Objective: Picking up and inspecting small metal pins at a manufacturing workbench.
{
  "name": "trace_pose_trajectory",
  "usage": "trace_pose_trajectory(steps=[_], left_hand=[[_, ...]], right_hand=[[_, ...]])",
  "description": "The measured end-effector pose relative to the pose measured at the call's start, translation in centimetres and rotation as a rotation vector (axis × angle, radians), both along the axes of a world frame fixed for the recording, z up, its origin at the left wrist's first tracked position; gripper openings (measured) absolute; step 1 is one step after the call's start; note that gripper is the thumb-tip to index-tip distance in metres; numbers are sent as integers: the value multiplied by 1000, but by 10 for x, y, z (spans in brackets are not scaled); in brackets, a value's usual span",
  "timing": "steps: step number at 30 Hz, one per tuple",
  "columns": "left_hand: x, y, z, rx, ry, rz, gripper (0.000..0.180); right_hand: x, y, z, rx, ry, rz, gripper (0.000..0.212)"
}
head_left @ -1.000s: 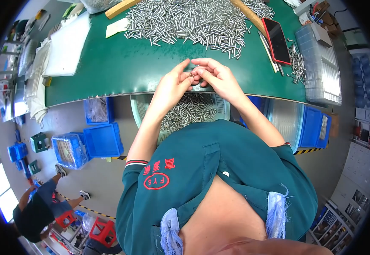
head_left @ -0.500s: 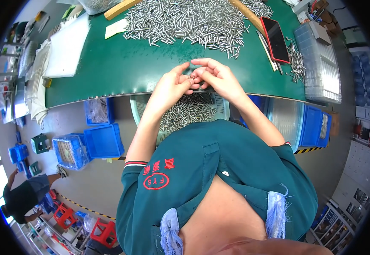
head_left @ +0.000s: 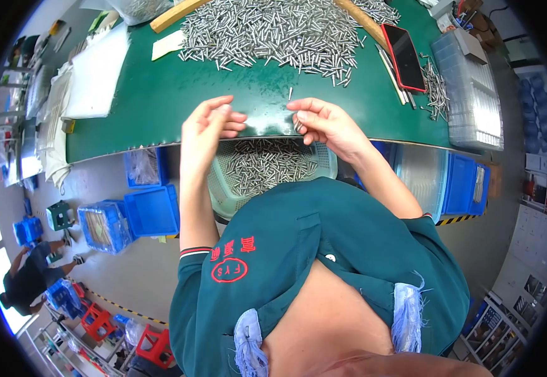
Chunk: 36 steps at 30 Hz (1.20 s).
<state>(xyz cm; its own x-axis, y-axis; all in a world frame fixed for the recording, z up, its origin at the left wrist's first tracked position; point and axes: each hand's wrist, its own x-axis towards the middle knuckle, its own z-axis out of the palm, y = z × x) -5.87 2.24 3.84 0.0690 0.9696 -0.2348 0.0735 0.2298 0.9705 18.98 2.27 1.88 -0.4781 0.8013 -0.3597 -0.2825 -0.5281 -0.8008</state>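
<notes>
A large heap of small silvery metal pins point(head_left: 273, 34) covers the far middle of the green table point(head_left: 154, 107). Over the table's near edge, my left hand point(head_left: 207, 129) has its fingers apart and nothing visible in them. To its right, the curled fingers of my right hand point(head_left: 330, 127) hold several metal pins point(head_left: 298, 125), partly hidden by the fingers. One single pin point(head_left: 290, 93) shows just beyond the right fingertips; whether it touches them I cannot tell. Below the table edge, a pale green basket point(head_left: 221, 195) holds many similar pins point(head_left: 267, 168).
Wooden bars point(head_left: 176, 15) flank the heap. On the right are a red-edged phone point(head_left: 404, 58), a smaller pile of metal parts point(head_left: 435, 91) and stacked clear trays point(head_left: 471, 94). White sheets point(head_left: 97, 72) lie left. Blue bins point(head_left: 152, 209) stand below; a person point(head_left: 28, 276) is at far left.
My hands, together before, are now apart: the left has moved left, the right slightly right. A single pin now shows beyond the right fingertips. The person at far left has shifted.
</notes>
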Motion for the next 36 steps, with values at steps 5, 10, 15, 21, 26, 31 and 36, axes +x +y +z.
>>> trace_pose_trajectory(steps=[5, 10, 15, 21, 26, 31, 36], left_hand=[[-9, 0, -5, 89, 25, 104, 24], [3, 0, -13, 138, -24, 113, 23], [8, -7, -20, 118, -49, 31, 26], [-10, -25, -31, 123, -95, 88, 27], [-41, -40, -37, 153, -116, 274, 27], [-65, -55, -38, 117, -105, 430, 28], [-81, -63, -43, 156, -56, 508, 28]], right_hand=[[0, -5, 9, 377, -344, 164, 23], [-6, 18, 4, 937, -876, 18, 23], [-24, 35, -10, 1215, -1132, 99, 27], [-21, 49, 2, 1190, -1164, 203, 16], [53, 123, 22, 1120, -1285, -219, 23], [127, 193, 54, 994, -1647, -443, 29], [123, 187, 79, 1092, -1042, -564, 32]])
